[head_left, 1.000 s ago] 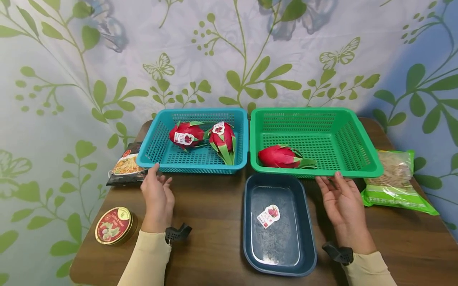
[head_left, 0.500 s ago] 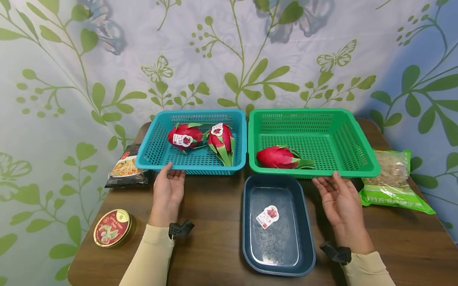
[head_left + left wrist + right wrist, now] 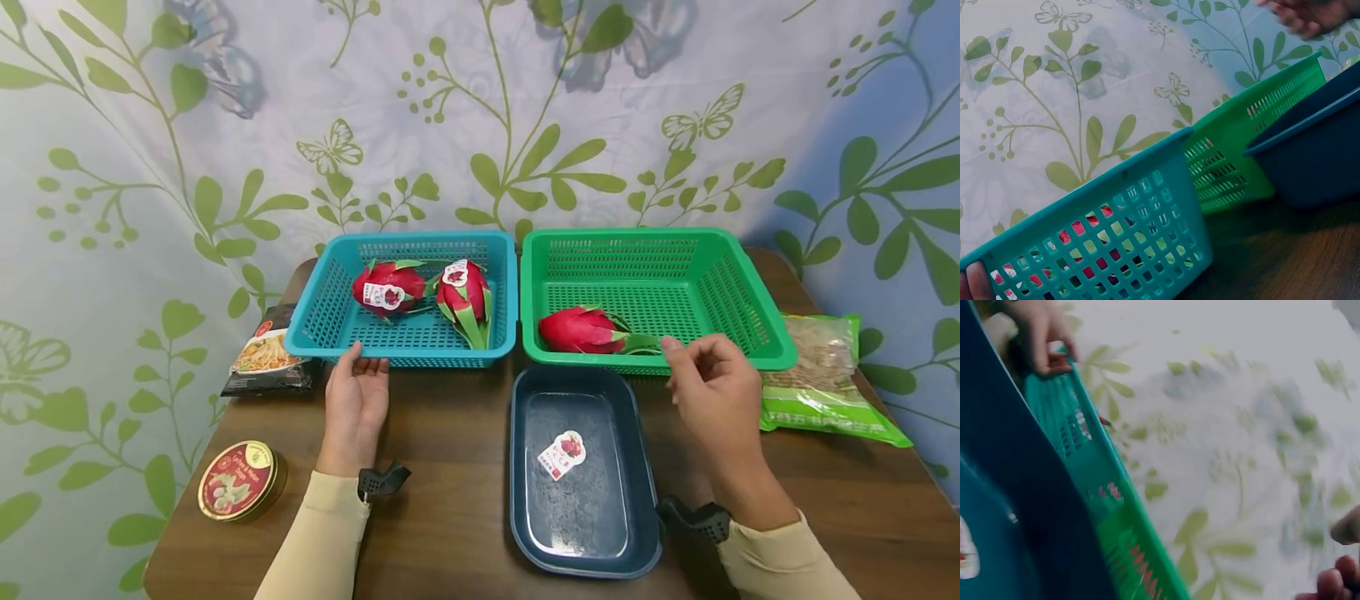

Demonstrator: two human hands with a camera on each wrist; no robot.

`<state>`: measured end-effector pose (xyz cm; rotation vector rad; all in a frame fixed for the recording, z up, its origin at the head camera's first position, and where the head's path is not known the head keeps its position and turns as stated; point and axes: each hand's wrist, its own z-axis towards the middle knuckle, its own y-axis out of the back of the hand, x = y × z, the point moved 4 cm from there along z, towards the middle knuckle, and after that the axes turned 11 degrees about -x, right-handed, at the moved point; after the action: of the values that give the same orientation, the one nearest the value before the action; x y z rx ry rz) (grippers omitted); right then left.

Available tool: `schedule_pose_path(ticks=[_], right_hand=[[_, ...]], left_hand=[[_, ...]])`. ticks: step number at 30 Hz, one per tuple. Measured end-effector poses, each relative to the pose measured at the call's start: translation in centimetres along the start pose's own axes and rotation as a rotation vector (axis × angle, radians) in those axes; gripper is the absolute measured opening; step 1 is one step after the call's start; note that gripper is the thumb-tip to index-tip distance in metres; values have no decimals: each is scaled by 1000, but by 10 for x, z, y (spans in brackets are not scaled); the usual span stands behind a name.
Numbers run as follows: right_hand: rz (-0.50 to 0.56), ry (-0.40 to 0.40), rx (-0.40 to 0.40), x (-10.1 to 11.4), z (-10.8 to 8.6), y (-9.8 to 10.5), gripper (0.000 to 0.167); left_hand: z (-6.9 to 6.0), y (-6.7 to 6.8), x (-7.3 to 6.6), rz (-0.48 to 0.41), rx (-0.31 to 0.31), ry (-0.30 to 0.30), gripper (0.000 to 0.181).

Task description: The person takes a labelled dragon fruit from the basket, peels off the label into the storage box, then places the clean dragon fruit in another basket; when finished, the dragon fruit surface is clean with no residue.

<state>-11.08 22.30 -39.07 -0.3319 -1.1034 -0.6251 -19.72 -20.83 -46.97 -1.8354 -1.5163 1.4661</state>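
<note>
My left hand grips the front rim of the blue basket, palm up, with the thumb over the rim and the fingers below. In that basket lie two dragon fruits with labels. My right hand is over the front rim of the green basket, holding nothing; its fingers are bent, and in the right wrist view a gap separates the thumb from the fingertips. A third dragon fruit lies at the green basket's front left, its stem end near my right thumb.
A dark blue tray with a fruit sticker inside stands before the green basket. A round red tin sits front left, and a black noodle packet lies beside the blue basket. At the right is a green-edged bag.
My right hand has left its palm-up position under the green basket's front rim, turned over and risen above it. My left hand first slid right along the blue rim, then stayed there.
</note>
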Motion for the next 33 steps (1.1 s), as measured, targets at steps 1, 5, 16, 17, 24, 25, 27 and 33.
schedule_pose_path(ticks=[1,5,16,17,24,25,27,33], right_hand=[[-58,94,67,9,3,-11,24],[-217,337,335,34,11,-71,17],[-630,358,839,41,-11,-260,69],[-717,365,873,39,-13,-273,80],[-1121,292,873,17,-10,-312,123],[-1140,298,846,15,-6,-313,122],[-1151,290,796,11,0,-313,122],[-1154,249,735,-2,12,-318,111]], left_hand=[[0,1,0,-4,-1,-5,26],[2,4,2,-24,8,-26,27],[6,6,0,-30,57,-85,34],[6,6,0,-33,62,-86,35],[4,7,3,-27,57,-91,40],[4,7,3,-29,56,-95,41],[4,7,3,-31,55,-101,41],[4,6,4,-26,58,-107,37]])
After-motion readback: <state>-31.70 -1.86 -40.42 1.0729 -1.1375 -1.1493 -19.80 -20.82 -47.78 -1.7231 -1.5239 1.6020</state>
